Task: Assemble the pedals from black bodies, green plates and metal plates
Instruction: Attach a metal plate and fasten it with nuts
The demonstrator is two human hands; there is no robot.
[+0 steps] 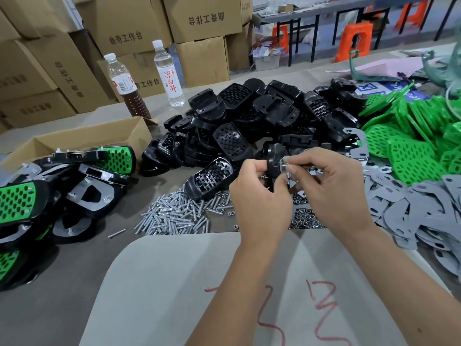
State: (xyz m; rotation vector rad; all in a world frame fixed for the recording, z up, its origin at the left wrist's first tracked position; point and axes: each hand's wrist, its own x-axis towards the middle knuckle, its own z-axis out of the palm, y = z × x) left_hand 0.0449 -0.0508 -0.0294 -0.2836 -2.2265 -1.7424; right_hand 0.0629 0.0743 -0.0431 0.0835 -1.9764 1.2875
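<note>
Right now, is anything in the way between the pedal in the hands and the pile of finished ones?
Nothing visible blocks it. The pedal, held by both the left hand and right hand, is up above the table; the finished pile lies to the left, past low loose screws.

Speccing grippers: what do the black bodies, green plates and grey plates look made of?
Black bodies: likely moulded plastic, glossy highlights, ribbed holes.
Green plates: likely plastic, uniform bright colour, perforated.
Grey plates: probably stamped sheet metal, thin, flat, matte grey.

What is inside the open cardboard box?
Nothing shows inside the box; its near wall hides the bottom. Finished pedals lean against its front, outside it.
</note>
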